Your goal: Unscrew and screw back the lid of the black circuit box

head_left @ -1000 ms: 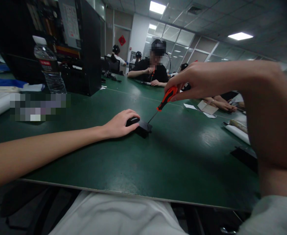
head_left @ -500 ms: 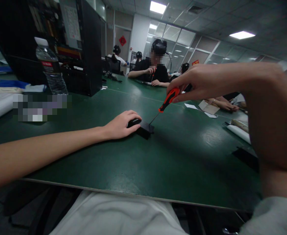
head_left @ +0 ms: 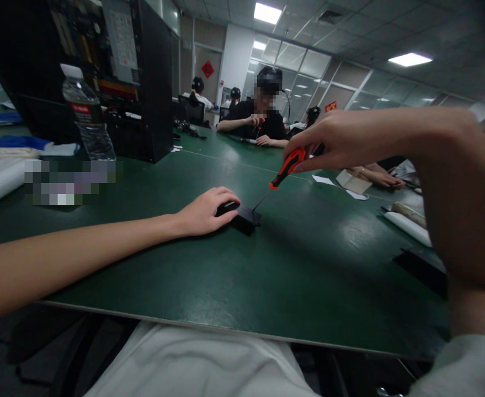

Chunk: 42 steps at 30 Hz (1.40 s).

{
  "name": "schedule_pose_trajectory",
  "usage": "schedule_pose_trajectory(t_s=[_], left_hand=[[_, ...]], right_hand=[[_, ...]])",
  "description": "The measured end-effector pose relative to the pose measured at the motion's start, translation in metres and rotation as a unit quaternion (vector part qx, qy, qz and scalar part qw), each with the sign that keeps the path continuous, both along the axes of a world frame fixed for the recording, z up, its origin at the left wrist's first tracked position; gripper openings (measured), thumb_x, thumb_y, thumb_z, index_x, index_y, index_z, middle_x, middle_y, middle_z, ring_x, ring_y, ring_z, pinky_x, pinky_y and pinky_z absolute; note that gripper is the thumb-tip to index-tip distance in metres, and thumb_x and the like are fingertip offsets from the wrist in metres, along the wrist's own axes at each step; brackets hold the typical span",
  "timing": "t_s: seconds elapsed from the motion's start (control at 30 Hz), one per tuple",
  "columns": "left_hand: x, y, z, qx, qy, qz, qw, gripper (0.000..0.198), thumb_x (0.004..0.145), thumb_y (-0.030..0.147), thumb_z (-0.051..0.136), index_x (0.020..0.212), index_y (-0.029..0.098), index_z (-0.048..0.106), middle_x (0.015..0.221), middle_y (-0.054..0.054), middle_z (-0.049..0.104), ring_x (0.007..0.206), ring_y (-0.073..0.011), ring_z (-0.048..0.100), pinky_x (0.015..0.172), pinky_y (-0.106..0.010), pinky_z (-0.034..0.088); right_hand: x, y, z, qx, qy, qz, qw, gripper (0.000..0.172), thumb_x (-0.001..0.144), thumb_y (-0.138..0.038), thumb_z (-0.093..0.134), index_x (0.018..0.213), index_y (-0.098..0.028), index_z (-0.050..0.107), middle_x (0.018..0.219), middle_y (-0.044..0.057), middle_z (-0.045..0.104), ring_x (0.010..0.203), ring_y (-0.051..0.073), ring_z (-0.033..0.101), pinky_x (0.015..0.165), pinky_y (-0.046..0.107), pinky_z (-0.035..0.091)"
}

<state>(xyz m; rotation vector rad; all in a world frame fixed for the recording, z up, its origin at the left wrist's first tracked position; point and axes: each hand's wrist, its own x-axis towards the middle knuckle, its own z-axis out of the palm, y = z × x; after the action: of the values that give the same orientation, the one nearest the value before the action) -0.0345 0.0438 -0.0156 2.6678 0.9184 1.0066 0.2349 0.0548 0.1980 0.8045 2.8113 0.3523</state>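
My left hand [head_left: 207, 212] is closed around the far left end of a small black box-shaped part [head_left: 246, 218] lying on the green table. Its fingers hide much of that end. In my right hand [head_left: 317, 144] is a screwdriver [head_left: 287, 168] with an orange and black handle, gripped near the top. The screwdriver slants down to the left, and its thin shaft meets the top face of the black part near its right end. Whether a screw sits under the tip is too small to tell.
A plastic bottle [head_left: 88, 118] stands at the left before an open black computer case [head_left: 153, 82]. Paper scraps [head_left: 323, 180] and a white object [head_left: 408, 227] lie to the right, near a flat black piece [head_left: 422, 268]. Across the green table [head_left: 209, 275] sits a co-worker [head_left: 250, 118].
My right forearm has shifted slightly to the right. The screwdriver tip stays at the same spot on the black part, and my left hand keeps its hold.
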Motion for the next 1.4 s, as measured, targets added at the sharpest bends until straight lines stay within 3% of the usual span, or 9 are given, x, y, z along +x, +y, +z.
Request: schedule_pose_trajectory(t_s=[0.37,0.73,1.4], left_hand=[[-0.0005,-0.0005,0.0002,-0.007,0.004,0.003,1.0,0.031,0.098,0.036,0.055,0.122,0.018,0.064,0.124,-0.011,0.064,0.118,-0.0259,0.06,0.106,-0.042,0.047],[0.0002,-0.0007,0.0012,-0.004,-0.001,-0.002,1.0,0.03,0.098,0.035,0.056,0.121,0.017,0.065,0.123,-0.011,0.064,0.118,-0.0256,0.06,0.106,-0.042,0.047],[-0.0002,0.0002,-0.0002,-0.001,-0.002,-0.004,1.0,0.031,0.098,0.036,0.055,0.121,0.017,0.065,0.123,-0.011,0.064,0.118,-0.0258,0.06,0.106,-0.042,0.047]], right_hand=[[0.0063,-0.0037,-0.0024,-0.021,-0.018,-0.033,0.999,0.041,0.099,-0.051,0.048,0.118,-0.021,0.069,0.082,0.004,0.068,0.062,0.013,0.053,0.06,0.03,0.035],[0.0044,-0.0085,-0.0024,-0.001,-0.003,-0.02,1.0,0.039,0.098,-0.053,0.047,0.109,-0.022,0.068,0.066,-0.003,0.06,0.053,0.009,0.046,0.057,0.029,0.032],[0.0052,-0.0078,-0.001,-0.001,0.0,-0.013,1.0,0.041,0.099,-0.054,0.046,0.113,-0.023,0.069,0.071,-0.002,0.063,0.056,0.01,0.048,0.058,0.029,0.031]])
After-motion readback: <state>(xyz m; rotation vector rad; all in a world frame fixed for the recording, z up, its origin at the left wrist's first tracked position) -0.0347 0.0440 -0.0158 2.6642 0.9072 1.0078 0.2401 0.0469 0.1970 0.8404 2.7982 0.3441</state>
